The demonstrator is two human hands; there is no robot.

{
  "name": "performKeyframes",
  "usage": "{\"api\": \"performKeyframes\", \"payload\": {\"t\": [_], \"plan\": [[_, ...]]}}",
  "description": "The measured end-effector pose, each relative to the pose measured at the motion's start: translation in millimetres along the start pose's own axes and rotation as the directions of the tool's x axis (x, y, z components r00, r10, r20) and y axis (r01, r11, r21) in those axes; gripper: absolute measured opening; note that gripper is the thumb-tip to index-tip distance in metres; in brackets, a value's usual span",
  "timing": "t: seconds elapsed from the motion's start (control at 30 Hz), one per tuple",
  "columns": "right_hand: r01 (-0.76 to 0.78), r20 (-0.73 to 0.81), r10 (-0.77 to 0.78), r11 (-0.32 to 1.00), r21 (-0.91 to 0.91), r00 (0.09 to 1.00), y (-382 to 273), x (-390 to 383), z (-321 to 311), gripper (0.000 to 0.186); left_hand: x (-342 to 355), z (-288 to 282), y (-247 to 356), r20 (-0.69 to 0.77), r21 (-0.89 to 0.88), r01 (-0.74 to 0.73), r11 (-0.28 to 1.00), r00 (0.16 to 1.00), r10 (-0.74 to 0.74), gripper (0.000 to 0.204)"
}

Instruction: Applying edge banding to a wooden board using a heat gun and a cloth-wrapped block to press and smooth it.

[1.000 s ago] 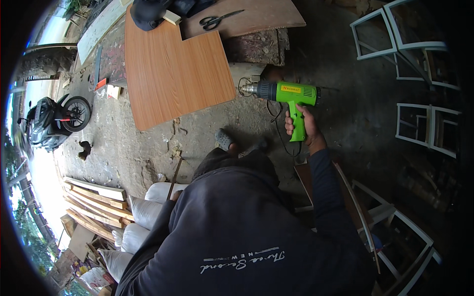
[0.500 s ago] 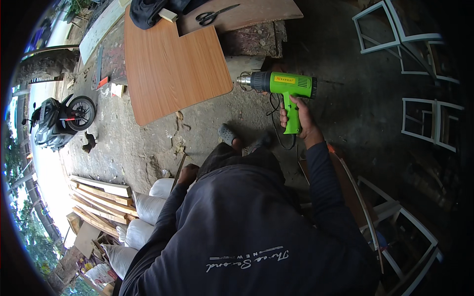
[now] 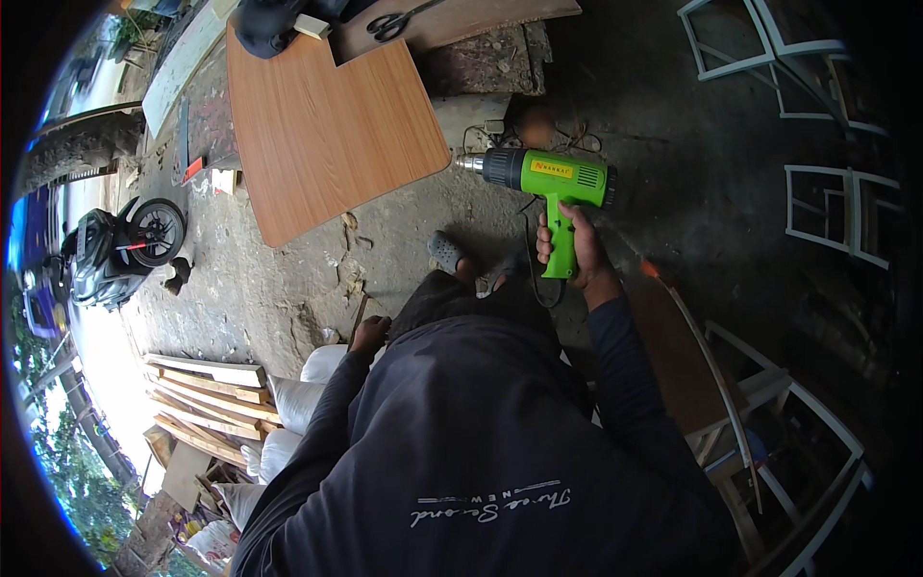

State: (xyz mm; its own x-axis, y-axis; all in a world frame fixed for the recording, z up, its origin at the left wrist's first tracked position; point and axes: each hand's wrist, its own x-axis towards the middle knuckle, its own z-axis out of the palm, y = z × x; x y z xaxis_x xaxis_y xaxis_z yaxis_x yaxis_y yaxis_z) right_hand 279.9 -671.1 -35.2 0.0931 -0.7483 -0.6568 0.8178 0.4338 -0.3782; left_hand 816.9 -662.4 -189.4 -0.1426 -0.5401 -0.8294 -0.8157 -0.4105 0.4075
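Observation:
My right hand (image 3: 580, 252) is wrapped around the handle of a green and black heat gun (image 3: 562, 176). The gun's metal nozzle points left, close to the right edge of a wood-grain board (image 3: 336, 144). A dark cord hangs from the bottom of its grip. My left hand (image 3: 371, 334) is low beside my left thigh with curled fingers, closed on a thin strip (image 3: 360, 312). Part of that strip is hidden behind the hand and sleeve. Black-handled scissors (image 3: 389, 26) lie on a brown panel (image 3: 481, 27) beyond the board.
Sawn timber lengths (image 3: 207, 394) and white sacks (image 3: 300, 399) are at my left. A motorcycle (image 3: 120, 240) stands farther left. White frames (image 3: 731, 38) line the right side, and a curved orange-tipped strip (image 3: 707, 356) leans near my right arm. A dark cap (image 3: 264, 29) rests on the board's far end.
My right hand and the heat gun have shifted slightly down and left in the picture, still with the nozzle beside the board. The left hand keeps its closed grip low at my side.

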Motion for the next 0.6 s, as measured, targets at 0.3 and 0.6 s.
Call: {"api": "performKeyframes", "payload": {"t": [0.3, 0.6], "plan": [[0.018, -0.068, -0.016, 1.000, 0.021, 0.998, 33.2, -11.6, 18.5, 0.039, 15.9, -12.5, 27.8, -0.014, -0.320, 0.127, 0.939, 0.990, -0.139, 0.043], [0.180, -0.118, -0.183, 0.983, -0.036, 0.976, 75.7, -18.1, 42.5, 0.034, 13.6, -10.3, 32.3, 0.018, -0.323, 0.165, 0.932, 0.986, -0.168, 0.045]]}}
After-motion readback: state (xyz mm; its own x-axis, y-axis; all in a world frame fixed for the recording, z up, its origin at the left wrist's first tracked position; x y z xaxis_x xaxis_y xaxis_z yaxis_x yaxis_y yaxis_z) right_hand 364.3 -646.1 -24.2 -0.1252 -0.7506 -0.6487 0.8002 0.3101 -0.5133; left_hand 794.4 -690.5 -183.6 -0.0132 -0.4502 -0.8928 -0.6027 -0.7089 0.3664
